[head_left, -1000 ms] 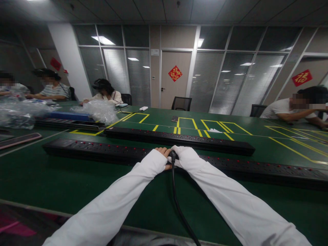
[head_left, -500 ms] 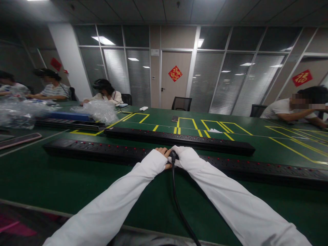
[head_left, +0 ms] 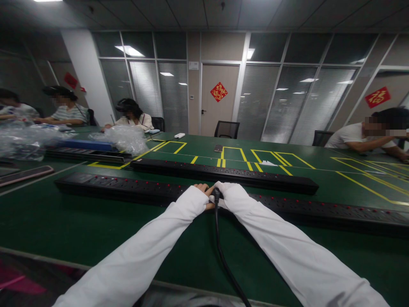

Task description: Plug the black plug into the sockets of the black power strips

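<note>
A long black power strip (head_left: 128,186) with red dots along its top lies across the green table. My left hand (head_left: 203,190) is bent over the strip's middle, its fingers wrapped round the body. Right beside it, my right hand (head_left: 223,190), in white fabric, is closed on a black plug (head_left: 216,195) at the strip. From the plug a black cable (head_left: 220,247) runs down toward me and over the table edge. Whether the plug sits in a socket is hidden by my hands. A second black strip (head_left: 236,174) lies just behind, parallel.
Clear plastic wrapping (head_left: 124,138), a blue bar (head_left: 86,145) and a phone-like slab (head_left: 27,175) lie on the left. Yellow tape (head_left: 233,148) marks the green table (head_left: 128,238). Several people sit at the far left and right, beyond reach.
</note>
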Demonstrator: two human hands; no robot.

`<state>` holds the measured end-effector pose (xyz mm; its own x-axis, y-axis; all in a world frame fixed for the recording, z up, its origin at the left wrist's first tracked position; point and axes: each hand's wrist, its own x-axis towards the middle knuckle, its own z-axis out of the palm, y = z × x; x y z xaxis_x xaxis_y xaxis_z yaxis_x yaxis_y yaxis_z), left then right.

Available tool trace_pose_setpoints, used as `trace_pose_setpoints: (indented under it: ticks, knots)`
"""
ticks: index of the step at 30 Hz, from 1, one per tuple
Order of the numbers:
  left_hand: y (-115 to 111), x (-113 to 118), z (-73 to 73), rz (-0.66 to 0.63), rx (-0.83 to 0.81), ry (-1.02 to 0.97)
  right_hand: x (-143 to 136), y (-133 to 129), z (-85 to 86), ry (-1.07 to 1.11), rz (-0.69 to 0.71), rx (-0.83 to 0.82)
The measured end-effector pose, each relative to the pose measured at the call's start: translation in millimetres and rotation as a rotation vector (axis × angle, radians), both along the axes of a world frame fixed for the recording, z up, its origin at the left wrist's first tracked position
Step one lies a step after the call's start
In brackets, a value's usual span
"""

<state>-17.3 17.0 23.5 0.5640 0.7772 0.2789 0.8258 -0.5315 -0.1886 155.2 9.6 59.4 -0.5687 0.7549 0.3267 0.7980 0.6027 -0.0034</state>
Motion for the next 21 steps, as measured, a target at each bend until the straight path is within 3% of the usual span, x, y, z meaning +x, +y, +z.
trace_pose_setpoints:
  ticks: [11,21]
  knots:
    - [14,0,-10.4,0.024,-0.019,0.029,1,3,-2.1,0.002,0.020,-0.015]
    - [13,1,-10.4,0.019,-0.027,0.035,3,7,-2.9,0.026,0.049,-0.056]
